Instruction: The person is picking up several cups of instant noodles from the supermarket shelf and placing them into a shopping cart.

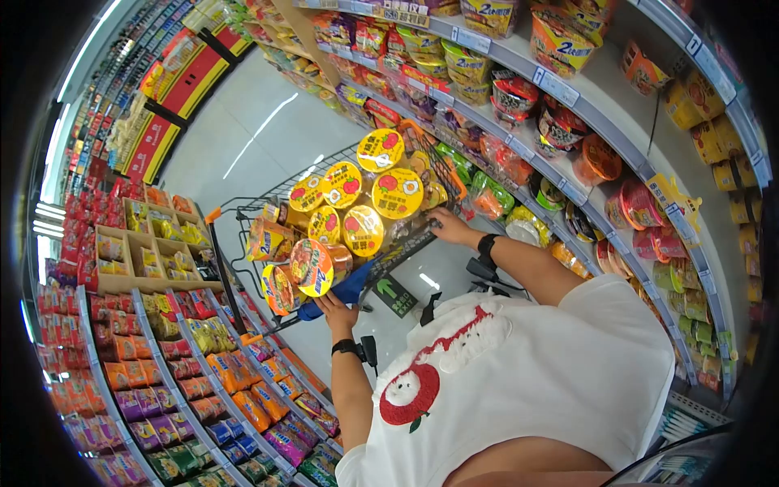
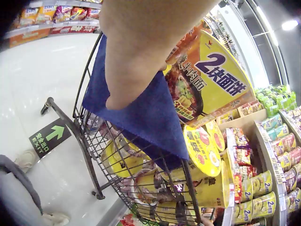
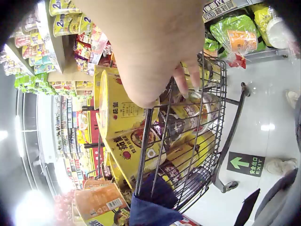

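The right hand (image 1: 449, 227) is grasping the cart (image 1: 276, 188) at its wire rim, fingers (image 3: 182, 79) curling round it. The left hand (image 1: 335, 311) is lying on the blue cloth (image 1: 350, 288) at the cart's near edge, grip impossible to tell. Bowls (image 1: 363, 230) are filling the cart.

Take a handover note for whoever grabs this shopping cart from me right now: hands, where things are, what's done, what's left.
Left hand: grips the blue handle of the shopping cart.
Right hand: fingers hooked over the cart's wire rim on the shelf side.
Things: instant noodle bowls are heaped above the rim. The cart stands in the aisle beside the noodle shelves.
Done: cart loaded, and neither hand holds a bowl.
Left: probably only moving the cart on. The top bowls look loose, so go gently.
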A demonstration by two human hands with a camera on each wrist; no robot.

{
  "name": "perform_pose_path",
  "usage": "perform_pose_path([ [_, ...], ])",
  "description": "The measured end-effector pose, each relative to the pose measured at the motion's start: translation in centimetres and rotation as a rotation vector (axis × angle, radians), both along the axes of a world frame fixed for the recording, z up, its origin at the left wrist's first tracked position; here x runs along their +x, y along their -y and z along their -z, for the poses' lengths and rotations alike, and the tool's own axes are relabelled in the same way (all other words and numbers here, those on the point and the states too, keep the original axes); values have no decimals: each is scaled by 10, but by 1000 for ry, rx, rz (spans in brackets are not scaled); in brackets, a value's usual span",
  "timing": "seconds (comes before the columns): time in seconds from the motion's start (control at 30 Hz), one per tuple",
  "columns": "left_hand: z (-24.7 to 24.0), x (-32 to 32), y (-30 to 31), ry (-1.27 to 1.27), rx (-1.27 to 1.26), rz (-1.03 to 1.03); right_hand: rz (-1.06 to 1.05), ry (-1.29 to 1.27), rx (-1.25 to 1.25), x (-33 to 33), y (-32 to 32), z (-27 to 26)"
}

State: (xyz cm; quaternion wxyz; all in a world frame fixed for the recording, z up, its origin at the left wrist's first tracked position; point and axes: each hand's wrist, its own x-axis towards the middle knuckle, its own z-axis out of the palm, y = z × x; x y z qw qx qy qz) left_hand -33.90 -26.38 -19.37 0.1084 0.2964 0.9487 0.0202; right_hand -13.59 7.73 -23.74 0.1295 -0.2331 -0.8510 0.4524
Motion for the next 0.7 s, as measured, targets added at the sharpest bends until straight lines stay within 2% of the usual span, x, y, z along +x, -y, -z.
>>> perform_pose_path([
  [0.1, 5, 1, -2, 18, -61, -44, -6, -35, -21, 1, -1, -4],
  [0.23, -5, -2, -5, 175, -72, -53, -80, 28, -130, 0, -8, 3],
  [0.33, 16, -11, 4, 47, -114, 9, -149, 28, -139, 1, -13, 12],
  [0.47, 12, -24, 2, 164, -250, 87, -241, 85, -172, 3, -16, 0],
  [0.7, -18, -22, -5, 144, -158, -13, -320, 239, -96, -6, -18, 0],
])
